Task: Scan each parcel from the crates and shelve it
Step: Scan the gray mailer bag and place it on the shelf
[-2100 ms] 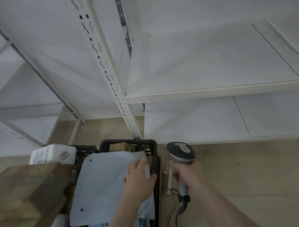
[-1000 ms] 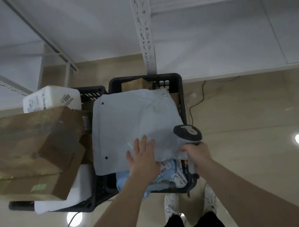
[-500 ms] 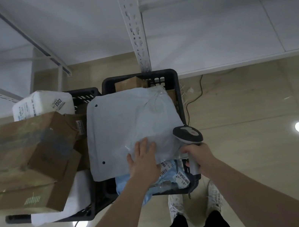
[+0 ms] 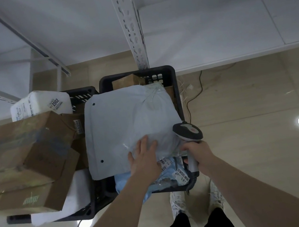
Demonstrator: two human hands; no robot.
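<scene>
Progress: early, by my judgement; shelves (image 4: 209, 28) in view bare, both crates full. Left crate (image 4: 79, 94): white parcel (image 4: 40, 106) marked 2002 at the back, two brown boxes (image 4: 21, 148) stacked over it, white packet beneath. Right crate (image 4: 136, 75): grey mailer (image 4: 126, 123) on top, brown box behind, blue labelled bag (image 4: 167, 172) under. My left hand (image 4: 145, 160) lies flat, fingers straight, on the mailer's near edge. My right hand (image 4: 197, 153) grips the scanner (image 4: 187, 132), head just beside the mailer. Scan not yet confirmed.
</scene>
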